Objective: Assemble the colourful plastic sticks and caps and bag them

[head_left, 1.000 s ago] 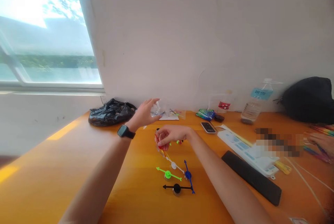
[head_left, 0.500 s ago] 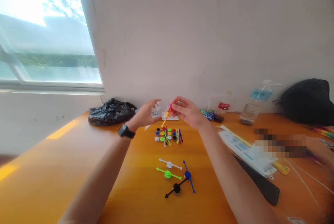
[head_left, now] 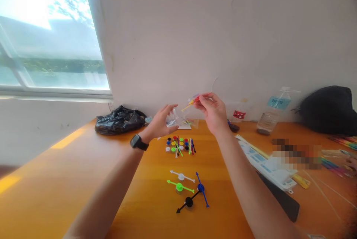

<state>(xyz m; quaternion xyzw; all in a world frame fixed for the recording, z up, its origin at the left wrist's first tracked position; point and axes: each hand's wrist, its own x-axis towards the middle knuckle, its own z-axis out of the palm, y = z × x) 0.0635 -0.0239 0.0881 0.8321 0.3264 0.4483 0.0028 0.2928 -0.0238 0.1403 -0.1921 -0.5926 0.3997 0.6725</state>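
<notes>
My left hand (head_left: 161, 120), with a black watch on the wrist, holds a small clear plastic bag (head_left: 174, 118) above the orange table (head_left: 83, 179). My right hand (head_left: 212, 110) pinches a red and yellow plastic arrow piece (head_left: 191, 102), its tip pointing at the bag's mouth. Below both hands lies a cluster of small coloured caps and arrows (head_left: 180, 145). Nearer me lie a white arrow spinner (head_left: 182, 175), a green one (head_left: 180, 186), a blue one (head_left: 201, 187) and a black one (head_left: 188, 202).
A crumpled black bag (head_left: 119, 119) lies at the back left by the wall. At the right are a water bottle (head_left: 273, 110), a white flat device (head_left: 264, 162), a black bar (head_left: 284, 198) and a dark bag (head_left: 331, 110). Another person's hand (head_left: 351, 162) shows at the right edge.
My right hand rose from the pile on the table with the red and yellow piece and brought it up to the bag. The black spinner's arrow turned.
</notes>
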